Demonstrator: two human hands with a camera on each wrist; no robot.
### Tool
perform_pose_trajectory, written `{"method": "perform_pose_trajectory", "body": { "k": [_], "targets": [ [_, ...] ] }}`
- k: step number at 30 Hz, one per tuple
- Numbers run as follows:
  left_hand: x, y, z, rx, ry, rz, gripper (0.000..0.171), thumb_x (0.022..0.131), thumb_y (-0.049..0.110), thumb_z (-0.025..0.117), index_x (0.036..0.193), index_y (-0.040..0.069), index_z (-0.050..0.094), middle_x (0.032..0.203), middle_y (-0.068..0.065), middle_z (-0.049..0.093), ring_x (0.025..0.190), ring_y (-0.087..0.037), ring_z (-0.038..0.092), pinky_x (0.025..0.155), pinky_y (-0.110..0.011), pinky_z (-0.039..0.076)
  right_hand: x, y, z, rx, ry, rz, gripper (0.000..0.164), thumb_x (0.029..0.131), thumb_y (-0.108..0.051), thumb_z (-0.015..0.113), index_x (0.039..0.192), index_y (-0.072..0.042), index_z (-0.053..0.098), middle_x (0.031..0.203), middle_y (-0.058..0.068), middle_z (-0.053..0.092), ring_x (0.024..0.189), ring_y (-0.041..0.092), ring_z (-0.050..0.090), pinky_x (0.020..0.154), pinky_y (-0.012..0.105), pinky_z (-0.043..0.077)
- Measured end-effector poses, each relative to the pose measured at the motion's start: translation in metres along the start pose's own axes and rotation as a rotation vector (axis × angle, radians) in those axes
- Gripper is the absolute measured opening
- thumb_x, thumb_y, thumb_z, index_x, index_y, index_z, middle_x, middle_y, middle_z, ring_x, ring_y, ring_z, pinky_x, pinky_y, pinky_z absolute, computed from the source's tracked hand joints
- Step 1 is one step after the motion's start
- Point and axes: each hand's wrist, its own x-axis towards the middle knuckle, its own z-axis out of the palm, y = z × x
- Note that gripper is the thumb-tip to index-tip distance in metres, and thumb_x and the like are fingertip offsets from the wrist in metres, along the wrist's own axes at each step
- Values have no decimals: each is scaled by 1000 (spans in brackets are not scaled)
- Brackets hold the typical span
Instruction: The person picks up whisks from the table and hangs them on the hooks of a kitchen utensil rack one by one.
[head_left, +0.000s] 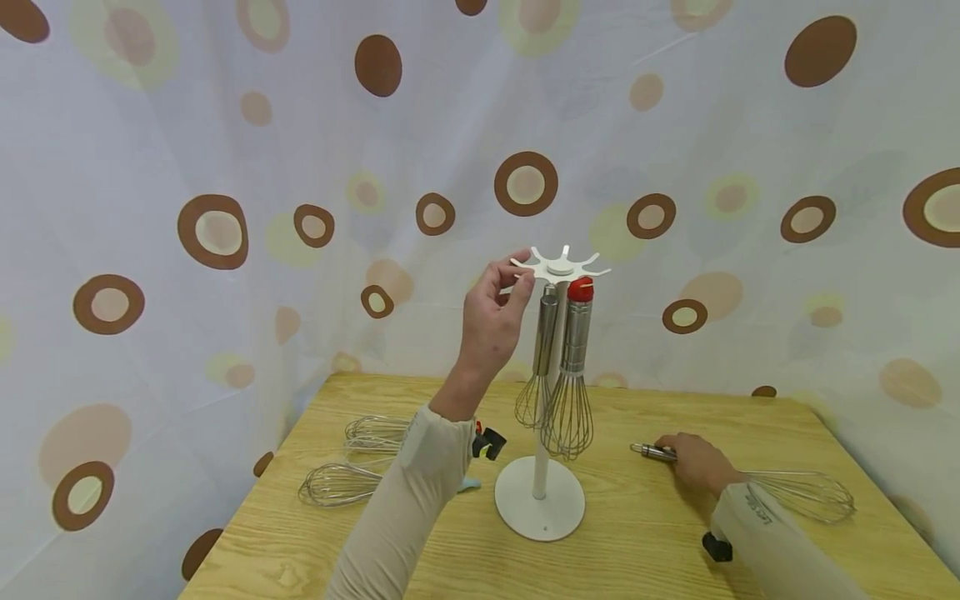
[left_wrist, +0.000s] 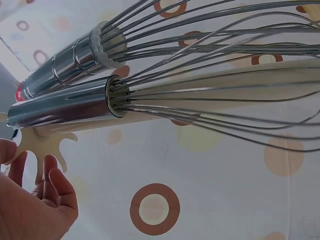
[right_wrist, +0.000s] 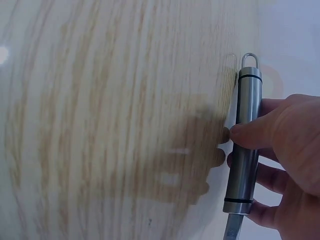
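Observation:
A white stand (head_left: pixel 540 510) with a ring of hooked prongs at its top holds two hanging whisks. One is a slim steel whisk (head_left: pixel 546 333); the other, a thicker steel whisk (head_left: pixel 575 333), has a red end. My left hand (head_left: pixel 492 312) pinches a prong of the stand's top (left_wrist: pixel 42 150), beside the slim whisk's upper end. Down on the table's right side, my right hand (head_left: pixel 701 462) grips the steel handle (right_wrist: pixel 246 120) of another whisk (head_left: pixel 813 493). Its hanging loop points left, and its wires reach out to the right behind the wrist.
More whisks (head_left: pixel 337 485) lie on the left of the wooden table (head_left: pixel 630 558), partly hidden behind my left forearm. A light blue tip (head_left: pixel 470 483) shows past that sleeve. A spotted curtain (head_left: pixel 450 125) hangs behind the table.

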Motion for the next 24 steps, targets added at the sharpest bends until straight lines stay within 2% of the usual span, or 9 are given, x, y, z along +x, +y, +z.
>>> {"method": "perform_pose_trajectory", "body": {
  "k": [4, 8, 14, 19, 24],
  "targets": [
    [0, 1, 0, 1, -3, 3, 16, 98, 12, 51, 103, -3, 56, 131, -9, 55, 102, -18, 56, 74, -23, 46, 0, -3, -3, -28, 28, -39, 36, 84, 16, 49, 115, 2, 62, 100, 20, 63, 92, 39, 60, 79, 54, 47],
    [1, 2, 0, -1, -5, 3, 16, 98, 11, 51, 103, -4, 56, 131, -9, 54, 103, -18, 55, 74, -22, 45, 0, -7, -8, -55, 89, -92, 32, 87, 10, 55, 117, 2, 61, 94, 16, 63, 84, 34, 62, 73, 50, 49],
    [1, 2, 0, -18, -13, 12, 18, 98, 11, 51, 102, -6, 56, 131, -12, 54, 102, -25, 57, 72, -22, 44, 0, -16, -16, -70, 154, -133, 32, 87, 2, 63, 119, 0, 60, 88, 11, 60, 75, 27, 60, 64, 44, 50],
    [1, 1, 0, -24, -14, 0, 18, 99, 12, 51, 103, -6, 56, 131, -13, 54, 98, -25, 57, 71, -21, 44, -1, -27, -30, -32, 201, -147, 34, 89, 1, 60, 123, 2, 58, 86, 8, 57, 69, 20, 55, 59, 38, 45],
    [0, 1, 1, -22, -13, -10, 17, 98, 11, 51, 102, -4, 56, 131, -16, 53, 96, -23, 57, 71, -21, 44, -4, -43, -47, 29, 270, -169, 36, 90, 2, 58, 125, 3, 56, 91, 11, 59, 74, 24, 57, 62, 40, 45]
  ]
}}
